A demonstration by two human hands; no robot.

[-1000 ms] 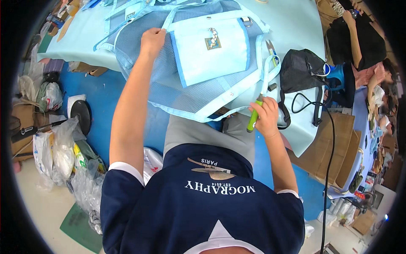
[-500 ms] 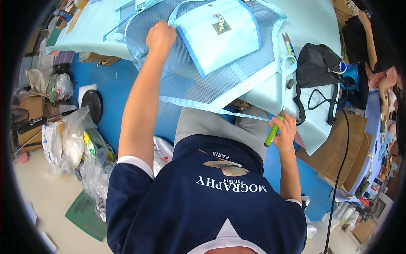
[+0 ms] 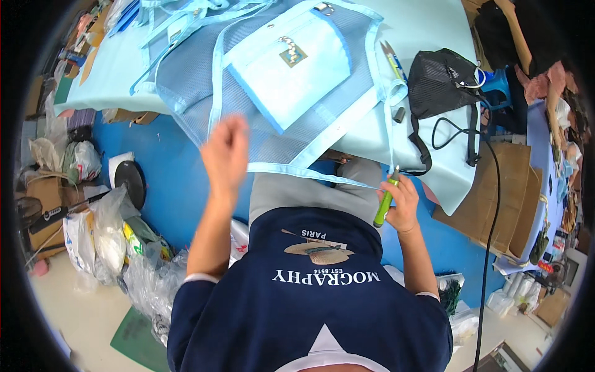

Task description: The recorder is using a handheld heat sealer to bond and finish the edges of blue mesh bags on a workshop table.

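A pale blue mesh bag [image 3: 273, 74] with a solid front pocket lies on the light blue table cover [image 3: 427, 133], its lower edge and a strap hanging over the table's front. My left hand [image 3: 226, 152] hovers blurred in front of that hanging edge, fingers apart, holding nothing. My right hand [image 3: 401, 201] is down by my lap, closed on a slim green tool [image 3: 385, 201] held upright beside the bag's loose strap.
A black mesh bag [image 3: 443, 80] with a trailing strap and cable lies on the table's right. Brown cardboard pieces [image 3: 496, 198] stand at the right. Plastic bags [image 3: 111, 239], a black round disc [image 3: 129, 180] and clutter sit on the blue floor at left.
My left hand has let go of the mesh bag's top and come down toward me. My right hand with the green tool has dropped lower. The bag has slid nearer the table's front edge.
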